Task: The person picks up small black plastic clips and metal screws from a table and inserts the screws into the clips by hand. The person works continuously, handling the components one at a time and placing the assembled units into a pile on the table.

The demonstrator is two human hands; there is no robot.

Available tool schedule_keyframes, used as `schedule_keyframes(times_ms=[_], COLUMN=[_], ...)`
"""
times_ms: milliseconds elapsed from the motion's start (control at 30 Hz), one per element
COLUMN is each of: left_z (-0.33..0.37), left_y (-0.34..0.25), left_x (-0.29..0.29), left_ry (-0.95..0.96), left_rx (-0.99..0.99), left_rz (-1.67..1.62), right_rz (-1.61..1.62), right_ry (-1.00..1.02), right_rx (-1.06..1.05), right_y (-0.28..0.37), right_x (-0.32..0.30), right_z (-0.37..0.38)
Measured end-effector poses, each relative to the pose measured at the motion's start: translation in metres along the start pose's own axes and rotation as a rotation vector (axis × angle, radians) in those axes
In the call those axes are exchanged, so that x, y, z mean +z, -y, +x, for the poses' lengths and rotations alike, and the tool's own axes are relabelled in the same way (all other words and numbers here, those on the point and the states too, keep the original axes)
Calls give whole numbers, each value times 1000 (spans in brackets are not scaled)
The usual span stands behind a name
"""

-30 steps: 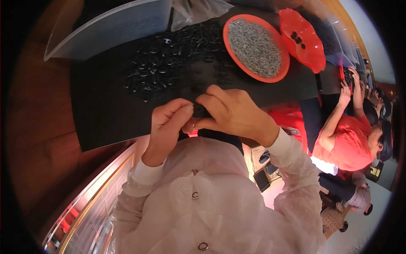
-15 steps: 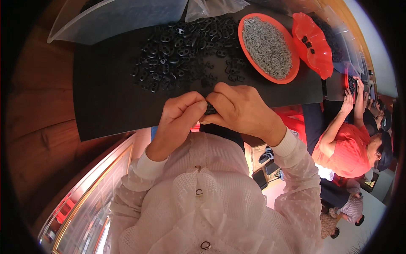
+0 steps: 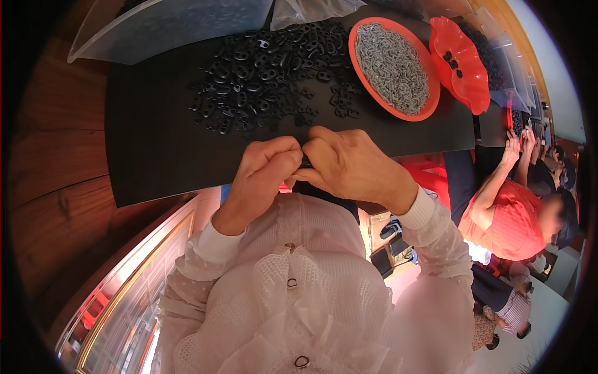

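Pieces left of plate

The table has a smooth, matt black top. The black parts look like hard moulded plastic with a soft gloss. In the smooth orange plastic bowl, the grey bits look like metal, with a dull shine. The red dish is glossy plastic; the bin, cloudy translucent plastic; the bag, crinkled clear film. Brown wood shows its grain. The white blouse is ribbed cloth with sheer sleeves.
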State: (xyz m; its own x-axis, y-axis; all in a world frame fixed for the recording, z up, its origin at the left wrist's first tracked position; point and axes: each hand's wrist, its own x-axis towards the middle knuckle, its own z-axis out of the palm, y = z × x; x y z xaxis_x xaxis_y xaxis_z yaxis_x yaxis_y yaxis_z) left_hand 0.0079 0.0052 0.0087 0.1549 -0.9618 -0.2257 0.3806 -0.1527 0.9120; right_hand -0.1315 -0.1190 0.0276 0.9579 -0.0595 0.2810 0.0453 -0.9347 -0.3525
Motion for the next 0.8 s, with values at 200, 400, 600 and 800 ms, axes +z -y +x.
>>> schedule_keyframes(times_ms=[200, 400, 600, 800], left_z=[0, 0, 1, 2], left_y=[2, 3, 8, 23], left_x=[-1, -2, -4, -7], left_ry=[2, -51, -83, -80], left_rx=[14, -18, 44, 61], left_rz=[64, 57, 90, 74], right_rz=[-52, -67, 96, 0], right_ry=[-59, -9, -167, -182], right_rx=[-136, -121, -210, -121], right_y=[-1, -1, -7, -4], right_x=[4, 2, 4, 9], right_z=[0, 0, 0, -15])
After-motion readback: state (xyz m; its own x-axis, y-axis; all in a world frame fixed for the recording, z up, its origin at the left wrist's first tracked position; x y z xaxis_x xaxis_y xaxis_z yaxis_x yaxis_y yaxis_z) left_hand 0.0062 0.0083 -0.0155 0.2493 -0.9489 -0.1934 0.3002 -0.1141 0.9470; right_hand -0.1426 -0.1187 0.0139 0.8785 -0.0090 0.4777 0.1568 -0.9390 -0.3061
